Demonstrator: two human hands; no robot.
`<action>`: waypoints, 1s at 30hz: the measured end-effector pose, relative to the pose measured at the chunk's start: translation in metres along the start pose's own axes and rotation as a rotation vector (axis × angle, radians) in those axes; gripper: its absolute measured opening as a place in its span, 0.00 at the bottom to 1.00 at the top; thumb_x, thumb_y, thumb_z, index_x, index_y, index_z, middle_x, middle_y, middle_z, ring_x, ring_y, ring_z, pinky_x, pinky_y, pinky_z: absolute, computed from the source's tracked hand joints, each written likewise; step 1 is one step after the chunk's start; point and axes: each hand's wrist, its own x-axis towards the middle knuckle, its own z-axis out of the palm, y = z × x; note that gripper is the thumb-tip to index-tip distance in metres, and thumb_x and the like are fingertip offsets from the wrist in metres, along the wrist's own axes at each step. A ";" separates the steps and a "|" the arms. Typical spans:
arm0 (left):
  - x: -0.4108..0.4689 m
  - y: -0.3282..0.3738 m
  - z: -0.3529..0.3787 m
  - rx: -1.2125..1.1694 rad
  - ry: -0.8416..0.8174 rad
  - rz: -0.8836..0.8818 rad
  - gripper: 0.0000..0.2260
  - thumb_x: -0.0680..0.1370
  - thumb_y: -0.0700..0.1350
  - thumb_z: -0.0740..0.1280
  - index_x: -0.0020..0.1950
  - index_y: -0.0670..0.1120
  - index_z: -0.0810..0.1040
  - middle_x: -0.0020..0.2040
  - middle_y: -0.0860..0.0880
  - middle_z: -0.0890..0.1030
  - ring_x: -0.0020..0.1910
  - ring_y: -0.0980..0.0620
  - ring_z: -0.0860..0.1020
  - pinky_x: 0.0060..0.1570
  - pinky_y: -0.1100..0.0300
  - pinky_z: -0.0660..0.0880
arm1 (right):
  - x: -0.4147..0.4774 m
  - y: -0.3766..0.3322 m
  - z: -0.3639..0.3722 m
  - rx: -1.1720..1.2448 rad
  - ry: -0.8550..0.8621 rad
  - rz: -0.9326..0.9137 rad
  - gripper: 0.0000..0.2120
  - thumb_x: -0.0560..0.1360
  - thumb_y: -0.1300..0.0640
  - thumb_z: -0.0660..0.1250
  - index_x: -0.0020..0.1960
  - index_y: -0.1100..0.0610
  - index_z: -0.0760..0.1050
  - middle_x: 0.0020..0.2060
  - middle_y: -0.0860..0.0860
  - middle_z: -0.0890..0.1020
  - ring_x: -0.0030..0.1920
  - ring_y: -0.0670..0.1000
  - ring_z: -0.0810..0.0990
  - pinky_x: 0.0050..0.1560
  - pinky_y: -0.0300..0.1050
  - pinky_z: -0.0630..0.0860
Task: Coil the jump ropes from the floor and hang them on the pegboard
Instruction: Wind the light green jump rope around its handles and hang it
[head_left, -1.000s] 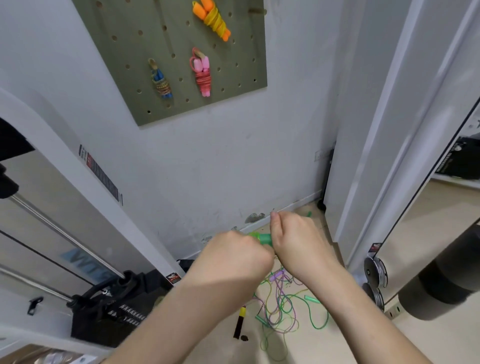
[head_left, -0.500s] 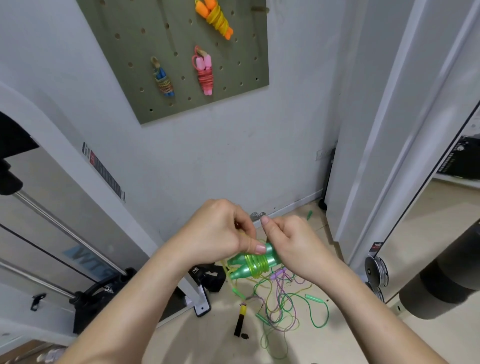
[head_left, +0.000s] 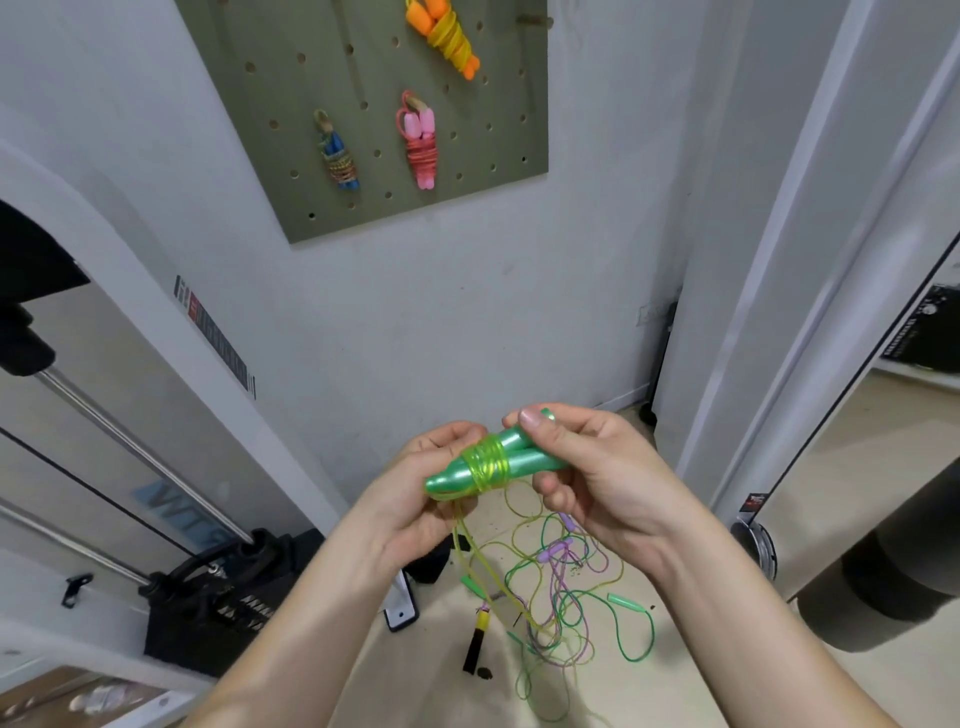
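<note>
Cord (head_left: 488, 464) tight around green handles (head_left: 537, 461)

the two green handles (head_left: 525, 461) look like smooth plastic with a pearly gloss. the cord (head_left: 485, 462) wound round them is shiny, see-through yellow-green plastic. the pegboard (head_left: 467, 193) has a matt olive face, flat like painted wood. the wall (head_left: 441, 322) is matt paint, scuffed low down. the rod (head_left: 140, 453) is bright polished metal. the black bag (head_left: 218, 608) looks like dull cloth.

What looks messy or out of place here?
A tangle of jump ropes litters the floor, green, yellow and purple cords intertwined, unlike the three neat coils on the pegboard. The green jump rope held by left hand and right hand trails into it.
</note>
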 end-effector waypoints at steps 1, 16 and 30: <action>-0.001 -0.003 0.002 -0.047 0.048 0.002 0.06 0.66 0.41 0.74 0.37 0.44 0.78 0.28 0.48 0.76 0.20 0.56 0.71 0.19 0.71 0.66 | 0.000 0.001 0.000 0.024 0.000 0.010 0.14 0.67 0.55 0.71 0.49 0.63 0.80 0.33 0.53 0.79 0.22 0.45 0.72 0.20 0.34 0.71; -0.030 -0.036 0.020 0.783 0.206 0.273 0.08 0.81 0.45 0.61 0.54 0.49 0.79 0.33 0.50 0.81 0.23 0.54 0.70 0.27 0.63 0.66 | 0.013 0.016 0.004 0.170 0.355 -0.108 0.04 0.78 0.63 0.65 0.49 0.65 0.76 0.32 0.55 0.79 0.22 0.47 0.75 0.24 0.37 0.76; -0.044 0.007 0.018 2.070 0.169 1.007 0.07 0.64 0.44 0.75 0.37 0.50 0.79 0.26 0.51 0.70 0.23 0.48 0.71 0.21 0.63 0.58 | 0.016 0.028 -0.010 -1.239 0.318 -0.577 0.05 0.75 0.58 0.68 0.50 0.54 0.77 0.40 0.44 0.76 0.42 0.46 0.74 0.41 0.30 0.64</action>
